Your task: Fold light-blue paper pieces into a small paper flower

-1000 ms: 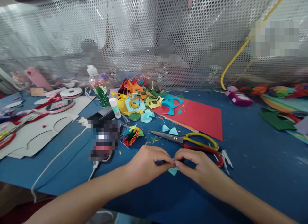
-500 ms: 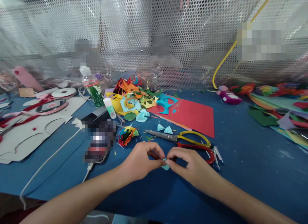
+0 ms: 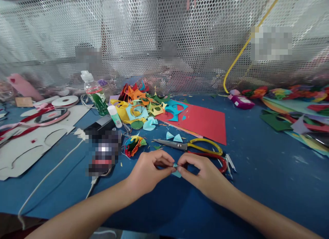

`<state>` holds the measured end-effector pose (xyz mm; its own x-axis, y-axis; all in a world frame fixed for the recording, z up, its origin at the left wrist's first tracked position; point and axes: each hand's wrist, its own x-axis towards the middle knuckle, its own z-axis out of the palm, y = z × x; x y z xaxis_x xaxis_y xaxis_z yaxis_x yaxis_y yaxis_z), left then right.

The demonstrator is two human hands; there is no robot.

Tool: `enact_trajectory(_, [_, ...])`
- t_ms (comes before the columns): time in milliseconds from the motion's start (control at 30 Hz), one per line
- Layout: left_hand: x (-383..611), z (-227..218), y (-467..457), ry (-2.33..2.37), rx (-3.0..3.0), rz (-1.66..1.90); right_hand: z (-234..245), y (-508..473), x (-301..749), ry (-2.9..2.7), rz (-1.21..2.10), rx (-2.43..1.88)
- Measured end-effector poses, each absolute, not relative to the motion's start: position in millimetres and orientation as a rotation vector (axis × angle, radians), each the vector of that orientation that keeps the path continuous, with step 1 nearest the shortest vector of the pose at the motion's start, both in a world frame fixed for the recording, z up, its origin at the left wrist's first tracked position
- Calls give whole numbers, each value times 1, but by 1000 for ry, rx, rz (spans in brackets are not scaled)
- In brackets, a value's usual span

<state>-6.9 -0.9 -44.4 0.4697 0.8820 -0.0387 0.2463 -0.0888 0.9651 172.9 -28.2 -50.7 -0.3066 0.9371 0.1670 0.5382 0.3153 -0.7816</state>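
Observation:
Between my fingertips is a small light-blue piece of paper [image 3: 177, 174], its upper part pinched and partly hidden. My left hand [image 3: 151, 170] is closed on its left side, thumb against fingers. From the right, my right hand [image 3: 203, 172] pinches the same piece. Just beyond lie scissors [image 3: 180, 145] with one yellow and one red handle, the red one partly behind my right hand. Two folded light-blue paper pieces [image 3: 174, 137] rest above the blades. A multicoloured bunch of folded paper [image 3: 134, 145] sits to the left of them.
Paper offcuts [image 3: 138, 102] are heaped at the back beside red paper sheets [image 3: 205, 122]. A glue stick [image 3: 114, 116], a green-labelled bottle [image 3: 96, 95] and a blurred-out phone with a white cable [image 3: 51, 170] are left. A perforated metal panel [image 3: 133, 33] stands behind the table.
The view has shifted slightly. Both hands stay together on the light-blue paper, with small finger movements; its lower part now looks flatter and more angular.

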Motion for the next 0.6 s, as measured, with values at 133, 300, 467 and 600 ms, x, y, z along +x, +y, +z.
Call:
enact_trajectory(133, [-8, -40, 2, 997, 1807, 721, -51, -30, 173, -1958, 901, -1245])
enact_trajectory(300, [-9, -39, 2, 860, 2029, 742, -51, -30, 172, -1961, 942, -1227])
enact_trajectory(467, [-11, -43, 1, 834, 2094, 725, -52, -27, 172, -1997, 942, -1200])
enact_trajectory(600, [-10, -42, 0, 914, 1999, 662, -52, -25, 173, -2054, 919, -1176])
